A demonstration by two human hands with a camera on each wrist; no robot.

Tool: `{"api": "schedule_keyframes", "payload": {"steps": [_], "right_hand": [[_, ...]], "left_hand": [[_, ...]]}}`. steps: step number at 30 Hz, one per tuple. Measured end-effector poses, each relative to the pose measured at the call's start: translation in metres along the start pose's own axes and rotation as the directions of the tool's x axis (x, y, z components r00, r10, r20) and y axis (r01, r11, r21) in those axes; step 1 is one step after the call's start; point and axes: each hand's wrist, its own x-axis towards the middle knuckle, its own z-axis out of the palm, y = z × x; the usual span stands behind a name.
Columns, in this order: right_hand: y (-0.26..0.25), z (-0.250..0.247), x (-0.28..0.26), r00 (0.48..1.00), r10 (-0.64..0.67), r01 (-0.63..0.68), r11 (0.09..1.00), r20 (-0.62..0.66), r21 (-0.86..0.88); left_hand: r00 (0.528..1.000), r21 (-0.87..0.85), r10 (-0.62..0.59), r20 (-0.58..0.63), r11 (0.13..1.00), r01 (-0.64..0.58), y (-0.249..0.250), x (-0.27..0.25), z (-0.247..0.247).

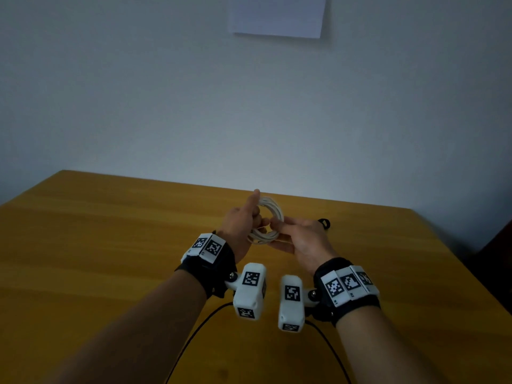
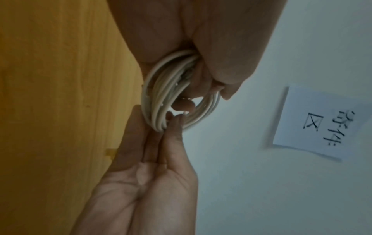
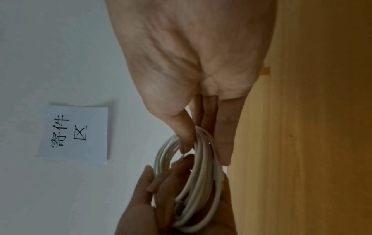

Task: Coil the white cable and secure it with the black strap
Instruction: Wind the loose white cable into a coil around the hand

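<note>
The white cable (image 1: pixel 278 211) is wound into a small coil and held upright in the air above the wooden table (image 1: pixel 110 245). My left hand (image 1: pixel 256 218) grips the coil's left side with curled fingers, its index finger pointing up. My right hand (image 1: pixel 275 230) pinches the right side between thumb and nearly straight fingers. In the left wrist view the coil (image 2: pixel 159 95) sits under my left hand (image 2: pixel 211 76), with my right hand (image 2: pixel 161 139) reaching in from below. The right wrist view shows the thumb inside the coil (image 3: pixel 199 182). The black strap (image 1: pixel 324 223) lies on the table just behind my right hand.
A white paper sheet (image 1: pixel 277 15) with black characters hangs on the pale wall behind the table. Black cords (image 1: pixel 194 336) run from the wrist cameras across the near table. The table's far edge lies close behind the hands, its right edge at the far right.
</note>
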Motion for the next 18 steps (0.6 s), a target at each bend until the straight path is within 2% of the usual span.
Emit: {"api": "schedule_keyframes", "payload": {"steps": [7,13,18], "right_hand": [[0.008,-0.011,0.033,0.999,0.042,-0.042,0.999,-0.003,-0.008],[0.012,-0.018,0.059,0.994,0.066,-0.062,0.997,-0.090,0.047],[0.016,-0.021,0.073,0.988,0.058,-0.040,0.991,-0.142,0.127]], "left_hand": [[0.983,0.047,-0.155,0.103,0.987,0.151,-0.013,0.040,-0.011],[0.964,0.036,-0.190,0.185,0.982,0.186,-0.025,0.065,-0.021],[0.952,0.116,-0.210,0.223,0.975,0.188,-0.033,0.075,-0.018]]}}
